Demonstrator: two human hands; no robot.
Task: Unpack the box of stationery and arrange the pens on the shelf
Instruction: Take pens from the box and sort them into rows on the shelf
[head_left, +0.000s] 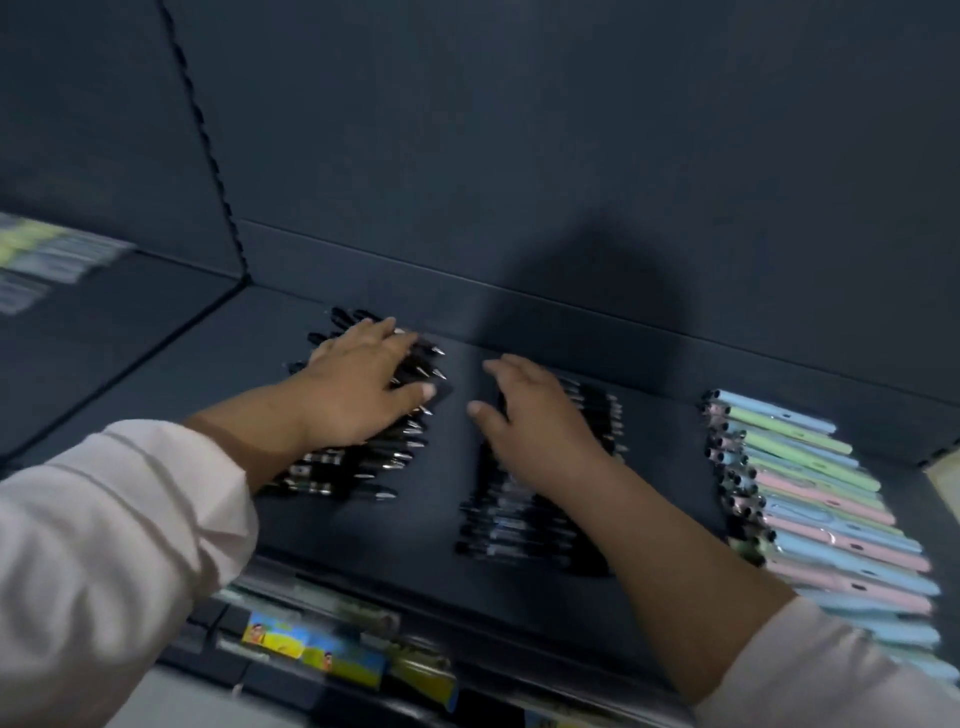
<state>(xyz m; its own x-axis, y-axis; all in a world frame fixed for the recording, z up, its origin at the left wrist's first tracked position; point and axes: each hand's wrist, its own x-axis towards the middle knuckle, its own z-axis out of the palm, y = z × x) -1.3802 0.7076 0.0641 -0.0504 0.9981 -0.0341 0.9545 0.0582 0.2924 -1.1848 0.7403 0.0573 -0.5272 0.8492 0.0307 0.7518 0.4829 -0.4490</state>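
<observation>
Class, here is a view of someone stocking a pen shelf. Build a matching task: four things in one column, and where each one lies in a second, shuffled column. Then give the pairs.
Column A
1. left hand
2. right hand
3. pastel pens
4. yellow-and-blue pictures

Column B
a. far right of the shelf
b. flat on the silver-tipped black pens
c. below the shelf's front edge
d. flat on the middle pile of black pens

Pairs: 1-b, 2-d, 3-a, 4-c

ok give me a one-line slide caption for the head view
Left hand on the left black pens, right hand on the middle black pens, pastel pens at the right of the shelf.
</observation>
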